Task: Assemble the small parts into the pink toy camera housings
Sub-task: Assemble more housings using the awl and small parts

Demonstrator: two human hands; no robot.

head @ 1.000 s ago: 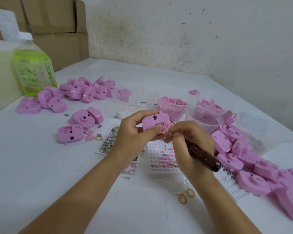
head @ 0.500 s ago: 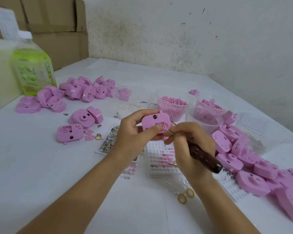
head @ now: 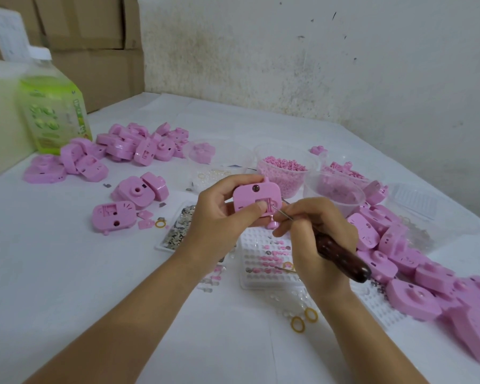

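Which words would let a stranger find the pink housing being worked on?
Look at the white table, at its middle, where two hands meet. The left hand grips one pink housing above the table, and a needle tool in the right hand points into it. All other housings lie loose.

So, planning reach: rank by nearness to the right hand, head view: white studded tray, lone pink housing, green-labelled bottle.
1. White studded plastic tray, under the right hand.
2. Lone pink plastic housing, front left.
3. Green-labelled plastic bottle, far left.
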